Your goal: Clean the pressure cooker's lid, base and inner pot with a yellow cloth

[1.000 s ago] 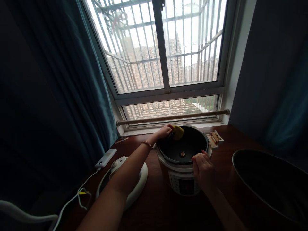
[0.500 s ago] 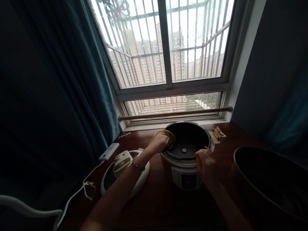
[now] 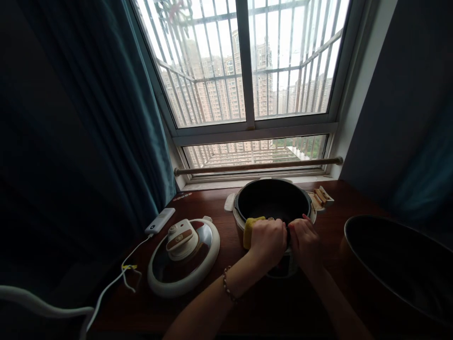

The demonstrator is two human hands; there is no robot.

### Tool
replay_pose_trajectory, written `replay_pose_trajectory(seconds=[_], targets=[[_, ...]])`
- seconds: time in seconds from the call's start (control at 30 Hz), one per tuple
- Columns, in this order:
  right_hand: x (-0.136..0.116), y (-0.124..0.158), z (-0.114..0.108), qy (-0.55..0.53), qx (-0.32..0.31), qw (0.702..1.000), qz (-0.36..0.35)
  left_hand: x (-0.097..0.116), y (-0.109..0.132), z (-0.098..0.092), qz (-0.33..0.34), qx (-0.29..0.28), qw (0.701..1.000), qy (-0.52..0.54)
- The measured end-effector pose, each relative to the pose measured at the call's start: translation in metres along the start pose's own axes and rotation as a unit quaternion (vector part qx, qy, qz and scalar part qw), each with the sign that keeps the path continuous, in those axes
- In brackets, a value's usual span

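Clutching cloth (image 3: pixel 248 232) in left hand (image 3: pixel 268 238) at six o'clock on cooker (image 3: pixel 272 196), gripping rim (image 3: pixel 235 203) at five with right hand (image 3: pixel 303 238); could tip cooker by pressing hard

Way down into pot (image 3: pixel 272 196) open over far half; near rim blocked by left hand (image 3: pixel 266 240), right hand (image 3: pixel 305 243) close together, cloth (image 3: pixel 249 231) bulging at left hand's outer side. Lane of table (image 3: pixel 224 264) between lid (image 3: pixel 189 262) and pot. Wider gap toward pan (image 3: pixel 399 269), bracket (image 3: pixel 322 197) jutting at its far end. Behind pot, rail (image 3: pixel 258 166) bars window side. Cord (image 3: pixel 109 290) left of lid.
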State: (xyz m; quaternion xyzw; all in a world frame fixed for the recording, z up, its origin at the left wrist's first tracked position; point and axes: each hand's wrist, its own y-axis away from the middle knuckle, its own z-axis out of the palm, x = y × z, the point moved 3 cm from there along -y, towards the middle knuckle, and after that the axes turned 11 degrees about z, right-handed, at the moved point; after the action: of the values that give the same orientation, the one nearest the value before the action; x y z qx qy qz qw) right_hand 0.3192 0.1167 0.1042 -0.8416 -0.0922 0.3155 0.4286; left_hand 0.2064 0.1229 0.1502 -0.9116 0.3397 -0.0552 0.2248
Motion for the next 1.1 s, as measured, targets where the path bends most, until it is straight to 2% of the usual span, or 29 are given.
replay_pose_trajectory(seconds=[0.13, 0.23, 0.63, 0.8, 0.97, 1.1], targets=[[0.0, 0.001, -0.001, 0.0, -0.004, 1.0, -0.002, 0.003, 0.011, 0.004, 0.019, 0.07, 0.997, -0.005], [0.0, 0.001, -0.002, 0.0, -0.016, 1.0, -0.006, 0.002, 0.017, 0.004, 0.02, 0.093, 0.995, -0.003], [-0.003, -0.002, -0.006, 0.011, -0.032, 0.999, -0.003, -0.003, 0.019, 0.0, 0.038, 0.069, 0.997, 0.013], [-0.005, -0.004, -0.007, 0.003, -0.052, 0.999, 0.009, -0.014, 0.027, -0.004, 0.026, 0.067, 0.996, 0.047], [-0.009, -0.005, -0.011, -0.004, -0.058, 0.998, 0.008, -0.023, 0.032, -0.009, 0.041, 0.047, 0.993, 0.095], [-0.009, -0.009, -0.016, -0.008, -0.081, 0.997, 0.012, -0.034, 0.043, -0.01, 0.046, 0.081, 0.985, 0.148]])
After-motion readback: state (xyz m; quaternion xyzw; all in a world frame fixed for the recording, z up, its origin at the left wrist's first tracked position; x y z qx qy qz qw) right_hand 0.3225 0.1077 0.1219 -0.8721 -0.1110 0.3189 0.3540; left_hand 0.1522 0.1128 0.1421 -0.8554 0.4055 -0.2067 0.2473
